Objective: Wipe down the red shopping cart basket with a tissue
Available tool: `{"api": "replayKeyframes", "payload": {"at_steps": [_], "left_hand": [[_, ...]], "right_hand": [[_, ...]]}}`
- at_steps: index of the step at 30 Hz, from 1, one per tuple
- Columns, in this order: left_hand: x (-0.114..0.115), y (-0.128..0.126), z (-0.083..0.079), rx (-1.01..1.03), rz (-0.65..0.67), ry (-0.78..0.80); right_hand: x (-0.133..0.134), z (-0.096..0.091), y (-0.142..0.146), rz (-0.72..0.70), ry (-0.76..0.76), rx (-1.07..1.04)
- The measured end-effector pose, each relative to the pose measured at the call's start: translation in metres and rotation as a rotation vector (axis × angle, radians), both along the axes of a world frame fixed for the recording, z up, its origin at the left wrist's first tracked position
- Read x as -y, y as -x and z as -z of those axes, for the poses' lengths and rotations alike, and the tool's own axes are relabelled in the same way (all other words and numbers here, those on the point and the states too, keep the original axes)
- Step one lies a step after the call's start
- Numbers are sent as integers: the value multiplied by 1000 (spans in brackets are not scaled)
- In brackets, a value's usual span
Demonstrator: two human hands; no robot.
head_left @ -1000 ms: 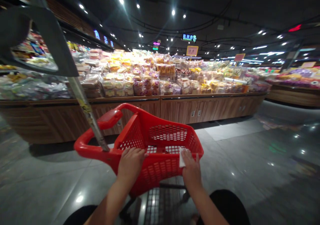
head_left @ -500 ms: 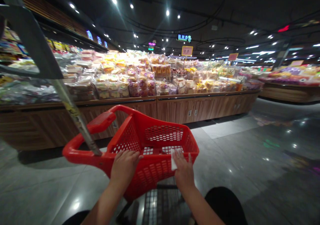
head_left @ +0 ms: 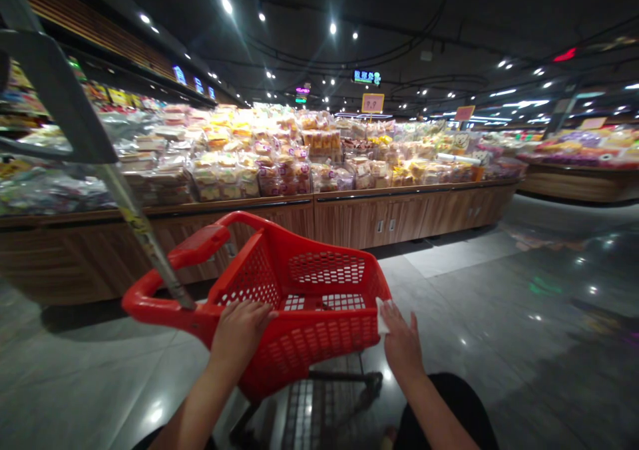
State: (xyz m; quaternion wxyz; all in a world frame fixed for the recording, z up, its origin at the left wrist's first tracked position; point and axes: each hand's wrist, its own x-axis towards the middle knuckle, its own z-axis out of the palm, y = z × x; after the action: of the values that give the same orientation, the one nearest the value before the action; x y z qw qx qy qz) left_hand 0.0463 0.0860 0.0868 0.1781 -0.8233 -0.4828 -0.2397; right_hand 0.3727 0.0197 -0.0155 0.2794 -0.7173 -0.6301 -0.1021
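The left hand (head_left: 239, 333) curls over the near rim of a red plastic shopping-cart basket (head_left: 309, 350). The right hand (head_left: 399, 343), fingers spread, lies at the rim's right side, a white tissue (head_left: 382, 315) at its thumb; whether it grips is unclear. Far ahead of the hands, bagged bread (head_left: 224, 177) heaps a wooden worktop (head_left: 369, 224).

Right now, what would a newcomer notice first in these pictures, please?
The bright red plastic shopping cart fills the lower middle, with the left hand on its rim and a white tissue by the right hand. Behind it, a long wooden counter piles up bagged baked goods.
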Motion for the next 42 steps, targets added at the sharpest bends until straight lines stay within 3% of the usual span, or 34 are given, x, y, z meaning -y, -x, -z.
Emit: {"api": "replayKeyframes", "payload": {"at_steps": [5, 11, 16, 21, 29, 32, 38, 42], "left_hand": [[-1, 3, -1, -11, 12, 1], [-2, 9, -1, -17, 7, 11], [-5, 17, -2, -1, 12, 19], [-8, 24, -1, -24, 18, -2], [-10, 28, -1, -65, 20, -18], [-12, 32, 0, -71, 24, -39], [-19, 47, -2, -57, -4, 54], [-15, 36, -5, -64, -61, 75]], "right_hand": [[-3, -2, 18, -203, 5, -10], [0, -4, 5, -35, 24, -17], [5, -5, 13, -190, 19, -10], [6, -11, 13, -130, 19, -57], [-18, -26, 87, -414, -32, -73], [-15, -23, 73, -405, -48, -77], [2, 0, -6, -150, 18, -51], [5, 9, -4, -145, 32, -19]]}}
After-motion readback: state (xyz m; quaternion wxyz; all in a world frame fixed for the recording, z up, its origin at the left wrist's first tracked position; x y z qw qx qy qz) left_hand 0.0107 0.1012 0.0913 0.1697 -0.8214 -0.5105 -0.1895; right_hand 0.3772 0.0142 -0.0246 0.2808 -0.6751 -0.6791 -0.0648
